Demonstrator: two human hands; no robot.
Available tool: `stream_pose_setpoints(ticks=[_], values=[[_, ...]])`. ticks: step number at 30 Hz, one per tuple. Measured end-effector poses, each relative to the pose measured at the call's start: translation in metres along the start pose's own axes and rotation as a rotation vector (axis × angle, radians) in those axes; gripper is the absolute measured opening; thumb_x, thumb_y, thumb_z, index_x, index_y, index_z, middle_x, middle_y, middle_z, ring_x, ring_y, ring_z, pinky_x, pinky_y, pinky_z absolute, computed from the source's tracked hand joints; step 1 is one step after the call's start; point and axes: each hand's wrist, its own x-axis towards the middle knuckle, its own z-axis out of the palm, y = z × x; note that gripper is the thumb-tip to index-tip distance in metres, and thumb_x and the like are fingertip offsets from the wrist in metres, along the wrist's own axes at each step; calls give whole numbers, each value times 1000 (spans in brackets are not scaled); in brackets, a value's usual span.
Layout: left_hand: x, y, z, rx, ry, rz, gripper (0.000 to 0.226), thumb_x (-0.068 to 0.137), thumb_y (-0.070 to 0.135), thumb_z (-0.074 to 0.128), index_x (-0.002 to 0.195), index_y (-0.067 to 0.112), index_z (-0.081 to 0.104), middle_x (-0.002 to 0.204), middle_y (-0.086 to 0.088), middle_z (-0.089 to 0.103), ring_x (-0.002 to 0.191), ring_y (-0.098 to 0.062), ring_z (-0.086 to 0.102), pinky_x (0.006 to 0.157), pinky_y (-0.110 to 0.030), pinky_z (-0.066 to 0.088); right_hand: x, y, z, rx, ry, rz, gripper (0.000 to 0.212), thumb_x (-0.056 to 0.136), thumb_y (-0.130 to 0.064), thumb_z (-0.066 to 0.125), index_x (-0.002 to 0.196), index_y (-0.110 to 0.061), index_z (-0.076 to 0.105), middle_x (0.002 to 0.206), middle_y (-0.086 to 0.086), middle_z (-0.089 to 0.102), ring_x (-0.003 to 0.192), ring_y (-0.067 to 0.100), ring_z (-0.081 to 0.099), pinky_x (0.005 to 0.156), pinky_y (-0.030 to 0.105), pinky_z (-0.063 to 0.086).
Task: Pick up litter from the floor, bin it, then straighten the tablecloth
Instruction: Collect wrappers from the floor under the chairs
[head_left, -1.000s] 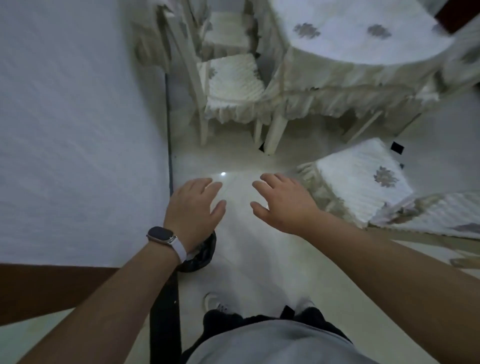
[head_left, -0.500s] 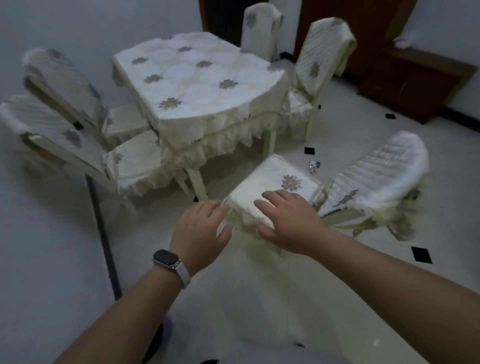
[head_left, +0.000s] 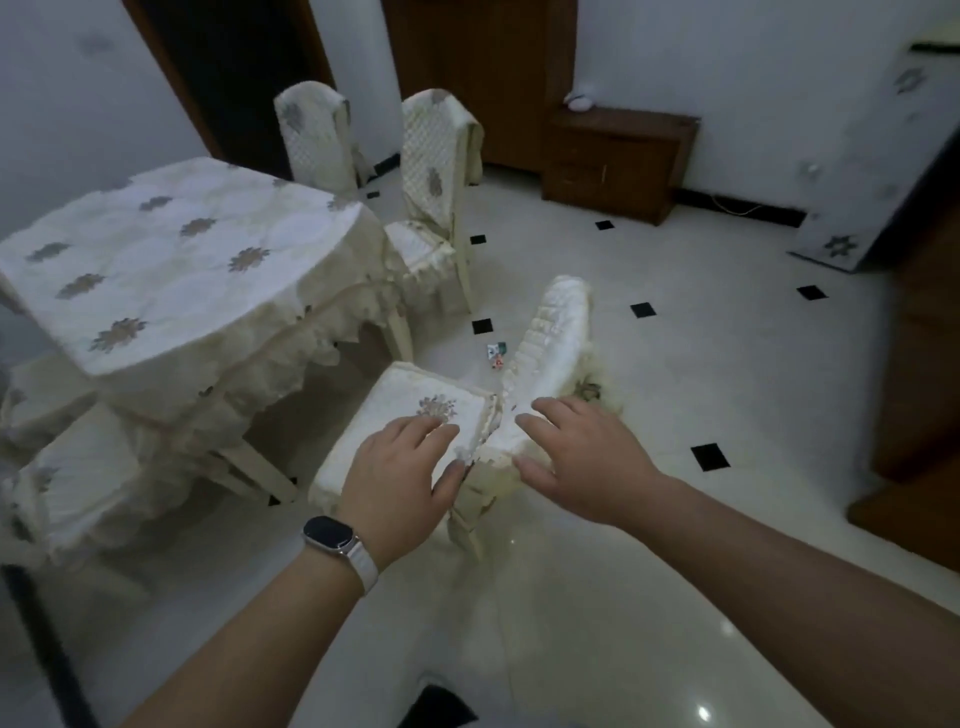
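Note:
A small crumpled piece of litter (head_left: 497, 353), white with green and red, lies on the white tiled floor behind the nearest chair. The cream tablecloth (head_left: 171, 265) with grey flower marks covers the table at the left, its frilled edge hanging unevenly. My left hand (head_left: 400, 467), with a watch at the wrist, hovers with relaxed fingers in front of the near chair's seat (head_left: 415, 415). Beside it my right hand (head_left: 582, 457) is held out the same way, fingers spread, holding nothing. Both hands are well short of the litter.
The near chair's padded back (head_left: 558, 338) stands between me and the litter. Two more covered chairs (head_left: 436, 171) stand behind the table, others at its left (head_left: 78, 467). A dark wooden cabinet (head_left: 618, 156) is against the far wall and wooden furniture (head_left: 924, 364) at the right.
The view has swung up from the floor by the wall and turned right, bringing the table, chairs and litter into sight. Both hands stay held out in front, empty.

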Motion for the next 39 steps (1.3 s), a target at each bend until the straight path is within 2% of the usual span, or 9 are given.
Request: stream_pose_setpoints(ticks=[4,9,14,18,26,31,36,39], values=[[46,28,25,-35,-40,78,36,88,35,63,118,17,66,120,-2,65,113,-26,58,91,-44,49,-12,48,-4,32,35,125,50,90,-52,41,122,-18,60,125,3,59,114,24,53,92,38,44],[113,56,57,-119,-8,111,36,87,35,66,119,20,66,120,-1,65,113,-24,58,90,-42,50,-17,107,-8,20,60,264,48,88,-49,47,119,-16,63,118,7,63,104,29,58,85,41,48],[200,82,100,-171,-3,226,36,88,34,61,119,16,66,120,-5,66,110,-28,59,90,-44,50,2,177,-16,-20,58,388,48,90,-46,53,124,-14,60,126,9,59,112,31,55,88,42,47],[273,102,130,-231,-45,222,38,87,32,63,121,16,65,122,-4,64,114,-25,57,92,-42,48,27,231,-26,-32,11,458,51,91,-48,52,130,-16,57,133,9,55,119,30,51,95,42,44],[384,126,184,-250,-83,278,38,86,32,65,120,15,65,119,-6,66,110,-26,59,89,-42,51,97,331,-30,-49,14,493,50,91,-48,50,129,-15,56,133,8,55,117,28,52,93,41,44],[429,146,208,-219,-131,292,40,86,35,64,121,17,64,122,-5,65,112,-26,58,90,-43,51,120,384,-23,-31,2,512,53,93,-52,44,134,-19,52,138,4,51,122,25,48,96,39,40],[480,159,244,-157,-183,217,40,87,37,61,123,18,62,125,-5,63,115,-27,57,91,-43,49,158,459,-6,26,-19,437,50,90,-46,53,129,-14,57,132,8,56,116,30,53,92,42,44],[514,172,263,-134,-193,144,40,87,35,62,122,16,63,124,-6,63,114,-28,57,92,-44,49,191,510,1,57,-27,350,51,91,-47,52,131,-15,56,135,8,54,120,29,51,94,41,41]])
